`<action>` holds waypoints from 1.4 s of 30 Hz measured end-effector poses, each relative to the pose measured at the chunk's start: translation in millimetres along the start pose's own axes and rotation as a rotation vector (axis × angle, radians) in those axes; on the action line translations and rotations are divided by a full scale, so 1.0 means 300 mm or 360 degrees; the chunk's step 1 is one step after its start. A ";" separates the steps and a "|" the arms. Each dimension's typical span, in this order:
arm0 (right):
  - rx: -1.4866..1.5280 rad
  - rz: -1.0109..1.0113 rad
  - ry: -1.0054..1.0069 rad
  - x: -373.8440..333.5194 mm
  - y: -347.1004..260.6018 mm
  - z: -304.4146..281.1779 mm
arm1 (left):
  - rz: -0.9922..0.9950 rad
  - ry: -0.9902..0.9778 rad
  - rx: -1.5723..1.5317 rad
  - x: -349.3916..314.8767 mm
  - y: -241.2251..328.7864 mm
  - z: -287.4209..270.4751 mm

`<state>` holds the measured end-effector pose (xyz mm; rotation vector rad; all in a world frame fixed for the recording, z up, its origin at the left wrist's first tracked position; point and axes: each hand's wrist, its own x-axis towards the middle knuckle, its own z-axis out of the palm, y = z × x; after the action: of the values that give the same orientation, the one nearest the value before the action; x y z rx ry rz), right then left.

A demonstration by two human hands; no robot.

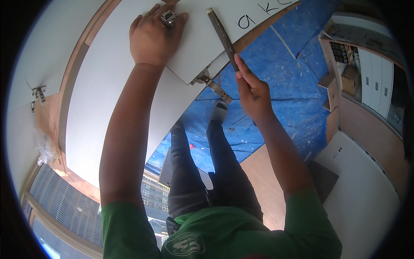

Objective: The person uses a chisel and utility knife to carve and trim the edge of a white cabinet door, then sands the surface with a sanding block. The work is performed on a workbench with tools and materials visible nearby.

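Head view: the left hand [152, 39] lies flat and spread on a white cabinet door panel [207, 47], fingers pointing far, palm pressing down; it reads as a bracing hand, there to keep the panel from sliding; under its fingertips sits a small metal hinge cup [169, 18], pinched or steadied between the fingers, though how firmly it is gripped I cannot tell. The right hand [252, 88] is closed around the near end of a long dark chisel-like tool [222, 34]; the shaft runs far and slightly left across the panel face, its pale far tip resting close to the panel's far edge; the thumb lies along the shaft, probably for control of the angle. At the panel's near corner, between the two hands, a metal hinge arm [211, 85] juts out over the blue floor covering [280, 86]; the panel overhangs there, which leaves the hinge free.

The door panel rests on a larger white board [99, 108] to the left, which serves as a work surface; a further hinge [39, 94] sits on another white panel at the far left edge. The person's legs [202, 172] stand below; white cabinets [375, 82] line the right side, well apart from the work.
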<state>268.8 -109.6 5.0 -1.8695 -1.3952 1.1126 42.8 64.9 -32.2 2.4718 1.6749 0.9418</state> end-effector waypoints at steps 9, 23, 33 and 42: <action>-0.0097 -0.0195 0.0035 -0.169 0.091 -0.009 | -0.0161 -0.0049 -0.0010 -0.017 0.016 -0.003; 0.0021 0.0034 0.0078 0.011 0.042 -0.027 | -0.0176 -0.0073 -0.0054 -0.013 0.007 -0.005; -0.0026 -0.0333 0.0175 -0.067 0.117 0.011 | -0.0239 -0.0116 -0.0027 -0.021 0.003 0.005; 0.0063 -0.0222 -0.0017 -0.157 0.043 0.012 | -0.0218 -0.0111 -0.0023 -0.019 0.009 -0.005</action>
<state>266.5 -158.6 6.3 -1.7129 -1.4748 1.0743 42.9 58.3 -32.7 2.3171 1.7810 0.8407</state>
